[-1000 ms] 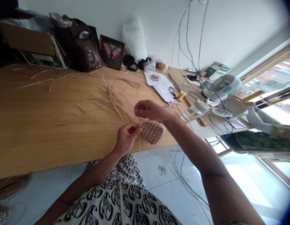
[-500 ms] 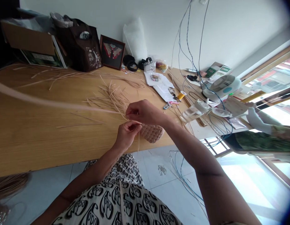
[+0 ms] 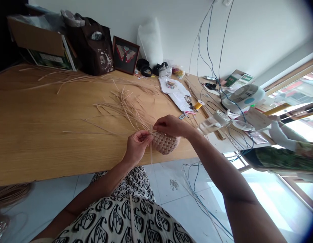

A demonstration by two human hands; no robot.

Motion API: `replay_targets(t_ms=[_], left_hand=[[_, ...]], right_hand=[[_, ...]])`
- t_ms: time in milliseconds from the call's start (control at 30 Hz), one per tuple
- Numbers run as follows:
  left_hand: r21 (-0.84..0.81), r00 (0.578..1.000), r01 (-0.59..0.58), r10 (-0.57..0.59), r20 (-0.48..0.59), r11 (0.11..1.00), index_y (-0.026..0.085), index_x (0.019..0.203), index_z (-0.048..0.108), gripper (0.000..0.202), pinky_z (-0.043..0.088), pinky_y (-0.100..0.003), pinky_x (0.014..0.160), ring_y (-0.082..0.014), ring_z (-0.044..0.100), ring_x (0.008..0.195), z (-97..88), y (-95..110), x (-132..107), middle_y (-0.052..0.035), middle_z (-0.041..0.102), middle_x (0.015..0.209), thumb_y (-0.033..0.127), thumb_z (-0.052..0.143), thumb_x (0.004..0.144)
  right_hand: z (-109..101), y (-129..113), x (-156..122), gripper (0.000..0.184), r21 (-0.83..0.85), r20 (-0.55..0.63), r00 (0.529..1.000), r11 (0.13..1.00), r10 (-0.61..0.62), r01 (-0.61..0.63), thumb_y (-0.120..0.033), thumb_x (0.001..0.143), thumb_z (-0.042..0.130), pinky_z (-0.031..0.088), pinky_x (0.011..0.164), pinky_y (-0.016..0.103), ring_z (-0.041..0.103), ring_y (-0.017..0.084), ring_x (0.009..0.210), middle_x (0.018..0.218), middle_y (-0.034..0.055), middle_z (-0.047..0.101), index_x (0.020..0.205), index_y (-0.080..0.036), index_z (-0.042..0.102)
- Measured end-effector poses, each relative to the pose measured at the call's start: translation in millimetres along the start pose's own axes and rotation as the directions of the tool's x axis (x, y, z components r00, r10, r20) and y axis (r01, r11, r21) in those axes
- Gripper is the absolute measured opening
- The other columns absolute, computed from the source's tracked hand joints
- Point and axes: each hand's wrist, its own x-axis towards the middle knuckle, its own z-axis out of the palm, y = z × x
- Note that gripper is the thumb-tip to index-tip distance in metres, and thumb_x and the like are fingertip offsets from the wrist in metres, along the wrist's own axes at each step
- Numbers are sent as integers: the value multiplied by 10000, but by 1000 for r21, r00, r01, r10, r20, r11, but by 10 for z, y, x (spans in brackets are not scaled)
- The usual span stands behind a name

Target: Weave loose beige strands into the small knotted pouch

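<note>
On a wooden table point(image 3: 45, 114), loose cane strands point(image 3: 121, 108) fan beside a part-woven pouch point(image 3: 165, 143), pinched narrowly by the left grip point(image 3: 137, 146) and right grip point(image 3: 171, 125).

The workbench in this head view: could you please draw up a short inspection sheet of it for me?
Surface: light wooden table, strewn with strands.
Job's things: woven cane piece; loose cane strands fan out from it.
Clutter: papers, yellow thread spool, glass jug, brown bag, framed picture, cardboard box.
Hands: left hand and right hand both grip the piece's edge.
Cables: blue cables hang down the wall; more lie on the tiled floor.
Surroundings: window; another person's sleeve at right; strand coil on the floor.
</note>
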Motion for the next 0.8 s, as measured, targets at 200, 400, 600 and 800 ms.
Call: replay_targets(t_ms=[200,400,600,800], left_hand=[[-24,1000,-17,17,0,1000,139,1018,640,419,415,-189,578,-64,515,600,-20,-26,44,18,617,690,260,735,629],[-10,1000,19,-19,-21,1000,138,933,683,328,447,-222,660,-89,560,687,-60,-52,67,-33,680,840,274,729,639],[-44,999,35,-35,-9,998,135,881,696,300,426,-212,610,-71,516,605,-46,-21,72,-4,656,715,251,744,609],[-95,998,63,-63,1,993,132,783,687,221,385,-185,546,-51,461,556,-38,-3,78,12,622,655,234,746,596]], right_hand=[[-21,-258,-260,144,-304,-180,979,952,-91,33,-213,816,554,320,610,255,485,136,711,774,52,568,772,-178,686],[195,-451,-484,200,-530,-257,927,842,-273,101,-107,844,483,318,624,278,441,179,796,859,89,559,687,-157,597],[331,-478,-601,226,-429,-293,938,902,-187,46,-185,900,428,322,604,276,448,155,699,754,55,563,747,-159,592],[440,-492,-661,173,-367,-323,929,929,-178,50,-151,888,436,347,638,273,455,158,738,791,51,563,786,-163,575]])
